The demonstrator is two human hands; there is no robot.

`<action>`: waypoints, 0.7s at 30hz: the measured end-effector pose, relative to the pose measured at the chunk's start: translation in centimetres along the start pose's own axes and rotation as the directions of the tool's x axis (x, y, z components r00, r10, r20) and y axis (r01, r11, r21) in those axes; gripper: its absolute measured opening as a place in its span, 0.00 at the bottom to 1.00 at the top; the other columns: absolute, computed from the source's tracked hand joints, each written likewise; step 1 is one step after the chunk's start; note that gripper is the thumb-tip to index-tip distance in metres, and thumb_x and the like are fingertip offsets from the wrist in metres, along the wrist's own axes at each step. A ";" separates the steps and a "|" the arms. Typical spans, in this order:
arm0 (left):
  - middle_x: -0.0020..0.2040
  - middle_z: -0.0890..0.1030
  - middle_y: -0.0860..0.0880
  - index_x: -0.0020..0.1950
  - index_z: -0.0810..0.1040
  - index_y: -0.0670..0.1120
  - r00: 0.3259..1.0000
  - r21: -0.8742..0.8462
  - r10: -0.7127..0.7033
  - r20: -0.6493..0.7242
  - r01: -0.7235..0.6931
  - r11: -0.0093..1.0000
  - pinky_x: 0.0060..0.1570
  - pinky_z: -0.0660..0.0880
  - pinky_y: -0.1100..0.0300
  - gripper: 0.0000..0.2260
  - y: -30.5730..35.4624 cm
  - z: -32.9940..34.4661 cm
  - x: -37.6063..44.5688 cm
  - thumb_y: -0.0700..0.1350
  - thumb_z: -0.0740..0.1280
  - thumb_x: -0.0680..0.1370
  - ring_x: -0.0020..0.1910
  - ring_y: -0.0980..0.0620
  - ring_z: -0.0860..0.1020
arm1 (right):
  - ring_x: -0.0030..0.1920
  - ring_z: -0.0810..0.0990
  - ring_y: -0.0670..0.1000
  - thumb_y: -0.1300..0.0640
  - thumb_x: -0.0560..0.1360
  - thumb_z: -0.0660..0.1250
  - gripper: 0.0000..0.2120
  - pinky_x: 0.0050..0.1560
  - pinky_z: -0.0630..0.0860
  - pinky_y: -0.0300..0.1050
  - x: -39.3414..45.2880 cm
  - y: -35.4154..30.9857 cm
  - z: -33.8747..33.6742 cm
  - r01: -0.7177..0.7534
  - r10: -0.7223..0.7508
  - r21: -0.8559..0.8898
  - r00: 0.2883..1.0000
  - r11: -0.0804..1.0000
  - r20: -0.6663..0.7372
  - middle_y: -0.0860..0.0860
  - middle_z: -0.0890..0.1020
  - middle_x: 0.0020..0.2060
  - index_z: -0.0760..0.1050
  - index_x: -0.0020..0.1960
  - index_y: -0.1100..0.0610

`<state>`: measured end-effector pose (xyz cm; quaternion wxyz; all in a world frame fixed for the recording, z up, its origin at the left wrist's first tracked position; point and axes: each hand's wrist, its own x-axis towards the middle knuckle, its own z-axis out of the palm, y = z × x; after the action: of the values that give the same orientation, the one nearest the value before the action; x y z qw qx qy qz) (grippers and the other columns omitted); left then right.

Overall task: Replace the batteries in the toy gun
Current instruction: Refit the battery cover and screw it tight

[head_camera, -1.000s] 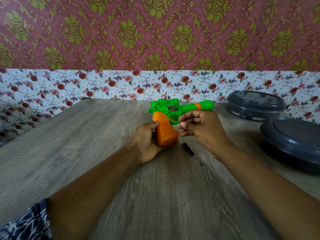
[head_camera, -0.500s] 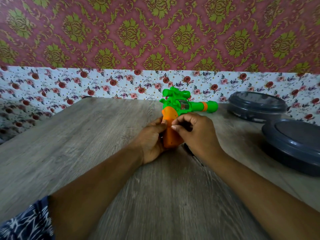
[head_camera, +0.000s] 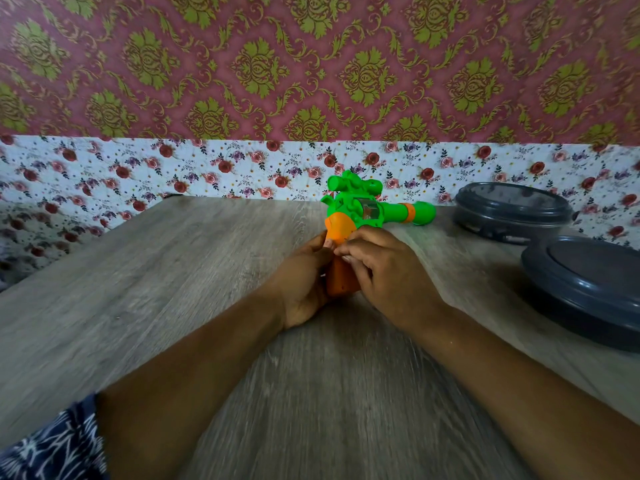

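Note:
A toy gun (head_camera: 367,209) with a green body and an orange grip stands upright on the wooden table (head_camera: 173,271), barrel pointing right. My left hand (head_camera: 304,282) wraps the orange grip from the left side. My right hand (head_camera: 384,268) covers the grip from the right, fingertips pressed on its upper part next to my left thumb. The lower grip is mostly hidden between both hands. No batteries are visible, and the small black screwdriver seen earlier is hidden behind my right hand.
Two dark grey round lidded containers sit at the right: one far container (head_camera: 512,209) near the wall, one nearer container (head_camera: 588,289) at the table's right edge. Floral wallpaper backs the table. A patterned blue cloth (head_camera: 59,445) shows at bottom left.
My right hand left the trigger area and came down onto the orange grip. The gun turned more upright and shifted slightly right. The screwdriver went out of sight behind my right hand.

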<state>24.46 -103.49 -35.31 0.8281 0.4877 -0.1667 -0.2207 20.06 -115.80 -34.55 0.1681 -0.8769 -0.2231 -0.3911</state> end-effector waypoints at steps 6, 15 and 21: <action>0.45 0.79 0.46 0.51 0.75 0.47 0.999 -0.046 -0.007 -0.052 0.004 0.999 0.37 0.81 0.56 0.11 0.1 0.2 -0.1 0.46 0.53 0.82 0.45 0.50 0.78 | 0.42 0.80 0.58 0.60 0.73 0.58 0.14 0.45 0.71 0.43 -0.1 0.0 0.1 0.011 -0.010 -0.029 1.000 1.000 0.029 0.58 0.81 0.42 0.80 0.50 0.62; 0.48 0.78 0.46 0.53 0.75 0.49 0.999 -0.010 -0.013 -0.046 0.012 1.000 0.41 0.79 0.54 0.12 0.2 0.2 -0.2 0.43 0.52 0.82 0.47 0.50 0.76 | 0.43 0.80 0.58 0.59 0.71 0.53 0.17 0.43 0.77 0.46 0.0 -0.7 -0.4 -0.042 0.042 -0.023 0.998 0.999 0.040 0.56 0.81 0.43 0.80 0.48 0.60; 0.49 0.78 0.46 0.64 0.72 0.46 0.999 -0.023 -0.026 -0.046 0.025 0.999 0.40 0.80 0.55 0.14 0.2 0.0 -0.1 0.43 0.52 0.82 0.48 0.49 0.76 | 0.43 0.80 0.59 0.59 0.71 0.54 0.18 0.43 0.79 0.49 0.0 -0.9 -0.6 -0.051 0.051 -0.008 0.997 0.999 0.054 0.57 0.81 0.44 0.81 0.49 0.61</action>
<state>24.45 -103.39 -35.12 0.8343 0.4852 -0.1387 -0.2220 19.23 -115.28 -34.02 0.1690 -0.8933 -0.2039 -0.3633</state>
